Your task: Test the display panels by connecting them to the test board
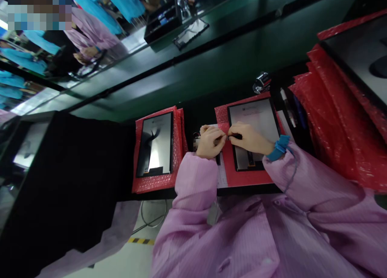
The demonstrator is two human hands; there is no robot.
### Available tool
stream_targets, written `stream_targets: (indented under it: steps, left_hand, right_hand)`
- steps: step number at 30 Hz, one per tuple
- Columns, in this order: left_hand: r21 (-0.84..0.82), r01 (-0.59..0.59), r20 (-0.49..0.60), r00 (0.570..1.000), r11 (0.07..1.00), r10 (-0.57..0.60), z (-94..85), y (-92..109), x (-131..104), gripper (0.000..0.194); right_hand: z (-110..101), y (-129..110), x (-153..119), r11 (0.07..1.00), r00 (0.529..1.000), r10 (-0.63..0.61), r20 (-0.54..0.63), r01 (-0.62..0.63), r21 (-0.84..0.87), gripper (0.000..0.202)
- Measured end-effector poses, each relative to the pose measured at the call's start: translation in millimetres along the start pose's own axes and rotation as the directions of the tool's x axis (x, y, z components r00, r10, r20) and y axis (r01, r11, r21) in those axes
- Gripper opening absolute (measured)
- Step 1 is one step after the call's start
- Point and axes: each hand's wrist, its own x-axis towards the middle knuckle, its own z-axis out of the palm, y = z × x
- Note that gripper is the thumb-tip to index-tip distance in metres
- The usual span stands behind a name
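Note:
A display panel (256, 113) lies face down or up, I cannot tell which, on red bubble wrap (234, 175) in front of me. My right hand (249, 137) is over its left part, fingertips pinched at the panel's left edge. Close beside it, my left hand (211, 141) is also closed, its thumb and fingertips meeting near the right hand's. Whatever lies between the fingertips is too small to make out. Under the left hand is a partly hidden small item, with a printed sheet (222, 173) nearby. A blue wrist strap (278, 148) circles my right wrist.
Another panel (157, 145) rests on red bubble wrap to the left. Red bubble bags (335, 108) are heaped at the right under a large panel (359, 56). A pen (288, 107) and a shiny metal object (261, 82) are behind. Co-workers sit beyond the green shelf (196, 76).

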Motion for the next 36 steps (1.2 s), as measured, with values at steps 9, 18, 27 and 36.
stream_targets:
  steps: [9, 18, 27, 36]
  left_hand:
    - [-0.008, -0.001, -0.029, 1.0, 1.0, 0.001, 0.1, 0.0, -0.7, 0.032]
    - [-0.015, -0.026, -0.04, 0.999, 1.0, 0.025, 1.0, 0.2, -0.6, 0.032]
    - [0.017, 0.004, -0.054, 0.999, 1.0, -0.003, 5.3, -1.4, -1.6, 0.033]
    - [0.073, -0.003, -0.068, 0.998, 0.997, 0.008, 7.4, -2.0, -3.2, 0.033]
  right_hand:
    - [-4.6, 1.8, 1.6, 0.999, 0.996, -0.008, 0.086, 0.004, 0.049, 0.018]
    - [-3.0, 2.8, 0.8, 1.0, 1.0, 0.0, 0.027, -0.001, 0.029, 0.013]
    - [-2.0, 4.8, -0.2, 1.0, 1.0, -0.011, 0.02, 0.01, 0.018, 0.014]
    - [-0.9, 7.7, -1.1, 1.0, 1.0, -0.004, 0.013, 0.004, -0.003, 0.015]
